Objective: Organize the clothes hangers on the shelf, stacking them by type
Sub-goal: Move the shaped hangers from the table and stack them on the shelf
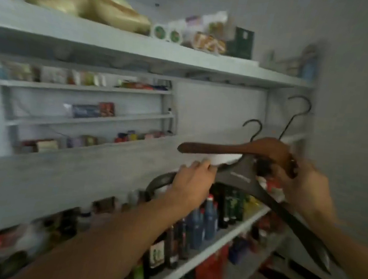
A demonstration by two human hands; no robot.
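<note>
While both arms reach up, white shelf (99, 153) at chest height, black hanger (284, 213) slanting down-right off its edge, left hand (193, 181) gripping that hanger, brown hanger (234, 148) above it, right hand (303, 186) fingers curled round brown hanger's right end

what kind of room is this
Probably a home pantry or storage closet: white wall shelves packed with bottles and food packets, plus small boxes on narrow racks.

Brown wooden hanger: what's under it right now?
Under the brown wooden hanger sits a dark hanger, gripped by the left hand. The right hand covers where they cross, hiding anything there.
</note>
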